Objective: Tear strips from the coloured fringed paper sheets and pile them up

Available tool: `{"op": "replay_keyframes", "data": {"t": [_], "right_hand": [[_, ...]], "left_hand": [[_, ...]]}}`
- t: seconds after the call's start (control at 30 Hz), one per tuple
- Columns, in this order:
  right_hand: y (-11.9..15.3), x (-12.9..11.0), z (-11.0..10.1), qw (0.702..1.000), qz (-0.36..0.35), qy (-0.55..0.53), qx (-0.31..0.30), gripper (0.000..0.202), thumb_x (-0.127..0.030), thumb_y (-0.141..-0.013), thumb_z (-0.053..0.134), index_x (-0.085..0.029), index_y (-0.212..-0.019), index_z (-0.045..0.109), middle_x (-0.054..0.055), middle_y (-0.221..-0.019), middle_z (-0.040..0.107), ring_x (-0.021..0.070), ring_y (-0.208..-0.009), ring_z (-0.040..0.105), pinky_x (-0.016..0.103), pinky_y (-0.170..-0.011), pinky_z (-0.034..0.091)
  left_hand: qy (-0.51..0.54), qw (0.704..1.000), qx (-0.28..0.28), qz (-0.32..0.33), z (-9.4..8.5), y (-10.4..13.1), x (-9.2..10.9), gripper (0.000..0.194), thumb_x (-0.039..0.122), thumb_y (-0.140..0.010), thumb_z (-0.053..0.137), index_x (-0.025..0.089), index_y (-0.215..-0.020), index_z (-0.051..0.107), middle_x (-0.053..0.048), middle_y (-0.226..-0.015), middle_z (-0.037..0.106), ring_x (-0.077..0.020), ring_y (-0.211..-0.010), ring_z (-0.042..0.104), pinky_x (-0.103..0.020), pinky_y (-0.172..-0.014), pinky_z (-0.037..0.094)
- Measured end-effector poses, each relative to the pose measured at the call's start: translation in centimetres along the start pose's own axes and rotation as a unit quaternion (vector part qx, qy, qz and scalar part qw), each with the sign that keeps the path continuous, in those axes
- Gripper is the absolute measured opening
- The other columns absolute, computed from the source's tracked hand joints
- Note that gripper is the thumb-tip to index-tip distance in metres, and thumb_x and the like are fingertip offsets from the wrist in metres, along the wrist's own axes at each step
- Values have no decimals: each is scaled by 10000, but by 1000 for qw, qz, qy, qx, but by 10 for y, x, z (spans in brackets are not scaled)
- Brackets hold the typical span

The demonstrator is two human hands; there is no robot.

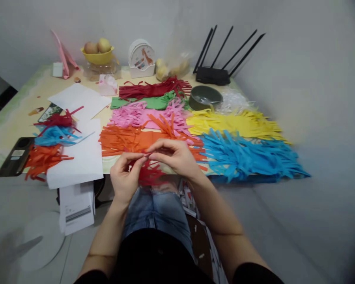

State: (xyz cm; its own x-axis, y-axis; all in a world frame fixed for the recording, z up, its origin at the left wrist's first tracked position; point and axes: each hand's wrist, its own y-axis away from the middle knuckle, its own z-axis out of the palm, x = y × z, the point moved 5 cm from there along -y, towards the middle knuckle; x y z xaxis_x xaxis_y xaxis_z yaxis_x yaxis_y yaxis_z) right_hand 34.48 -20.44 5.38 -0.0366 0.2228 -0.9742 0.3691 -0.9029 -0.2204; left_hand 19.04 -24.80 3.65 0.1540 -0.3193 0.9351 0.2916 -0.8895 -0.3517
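Note:
Above my lap at the table's front edge, both hands meet fingertip to fingertip. My left hand (126,173) pinches one side of a dark red fringed piece (150,174), whose strips hang blurred below the fingers. The top of the same piece is pinched by my right hand (176,157). Just behind them lies an orange fringed sheet (148,139), with pink (150,117), green (154,102) and dark red (148,90) ones beyond it. Blue (248,156) and yellow (239,123) fringed sheets lie to the right. Small red, blue and orange bunches (45,158) rest at the left.
White paper (85,161) and a dark phone (16,157) lie at the left. Along the back stand a pink stand (63,57), a yellow fruit bowl (97,58), a white giraffe holder (142,63) and a black router (213,75). A dark green bowl (204,98) sits in front of the router.

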Motion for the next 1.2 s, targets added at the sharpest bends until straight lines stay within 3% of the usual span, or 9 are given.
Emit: {"op": "replay_keyframes", "data": {"t": [0.23, 0.37, 0.5, 0.7, 0.83, 0.93, 1.0, 1.1, 1.2], "right_hand": [[2, -23, 6, 982, -91, 163, -22, 81, -191, -858, 727, -175, -784, 752, 10, -752, 725, 112, -687, 650, 225, -662, 475], [-4, -26, 13, 976, -104, 187, -44, 92, -189, -879, 700, -182, -798, 742, 15, -762, 725, 124, -696, 657, 244, -676, 487], [-8, -29, 15, 977, -119, 176, 16, 108, -222, -879, 696, -192, -778, 717, 24, -756, 718, 139, -686, 642, 266, -656, 492], [-13, -19, 29, 984, -101, 92, 114, 150, -280, -900, 666, -196, -776, 661, 12, -739, 646, 115, -611, 572, 254, -558, 459], [-17, -2, 35, 989, -77, 24, 122, 190, -339, -909, 666, -218, -1054, 654, 21, -875, 651, 128, -730, 617, 259, -648, 517], [-15, 22, 43, 990, -62, 14, 123, 336, -361, -924, 643, -227, -1228, 588, 25, -934, 657, 127, -774, 632, 257, -693, 533], [-13, 45, 54, 992, -48, 42, 109, 315, -364, -942, 612, -212, -1217, 595, 33, -940, 669, 125, -760, 637, 258, -699, 536], [-9, 81, 69, 990, -36, 102, 91, 291, -357, -946, 587, -189, -1181, 624, 48, -922, 693, 148, -769, 660, 281, -717, 553], [-6, 106, 71, 984, -32, 146, 100, 262, -354, -946, 563, -185, -1124, 654, 59, -879, 709, 176, -762, 680, 308, -716, 570]], "left_hand": [[135, 972, -152, -120, 1, -4, -15, 234, 317, -714, 850, 187, -874, 738, -54, -859, 770, -180, -805, 741, -267, -760, 588], [180, 955, -140, -191, -7, -3, -31, 258, 382, -711, 851, 179, -802, 720, -52, -761, 764, -179, -704, 731, -283, -716, 585], [204, 942, -108, -242, -17, 0, -44, 318, 397, -647, 890, 180, -767, 692, -36, -685, 745, -153, -609, 691, -237, -597, 536], [149, 961, -99, -211, -41, 0, -38, 257, 392, -697, 832, 193, -757, 680, -18, -658, 717, -141, -557, 651, -248, -559, 522], [-100, 985, -136, -25, -85, -61, -16, 163, 269, -793, 714, 217, -942, 753, -45, -865, 764, -189, -754, 703, -328, -712, 568], [-196, 978, -21, 62, -136, -151, -4, 202, 120, -807, 652, 199, -973, 736, -41, -1011, 748, -196, -1083, 631, -392, -1068, 434], [-336, 932, 30, 129, -153, -208, -1, 148, 128, -840, 627, 154, -956, 714, -20, -1117, 724, -159, -1287, 495, -383, -1211, 242], [-394, 917, -32, 56, -149, -260, -29, 100, 140, -854, 598, 134, -798, 681, -24, -1133, 729, -95, -1287, 471, -293, -1206, 199], [-397, 915, -67, -22, -153, -262, -59, 154, 182, -789, 633, 148, -640, 652, -25, -833, 744, -99, -958, 618, -218, -1015, 411]]}}
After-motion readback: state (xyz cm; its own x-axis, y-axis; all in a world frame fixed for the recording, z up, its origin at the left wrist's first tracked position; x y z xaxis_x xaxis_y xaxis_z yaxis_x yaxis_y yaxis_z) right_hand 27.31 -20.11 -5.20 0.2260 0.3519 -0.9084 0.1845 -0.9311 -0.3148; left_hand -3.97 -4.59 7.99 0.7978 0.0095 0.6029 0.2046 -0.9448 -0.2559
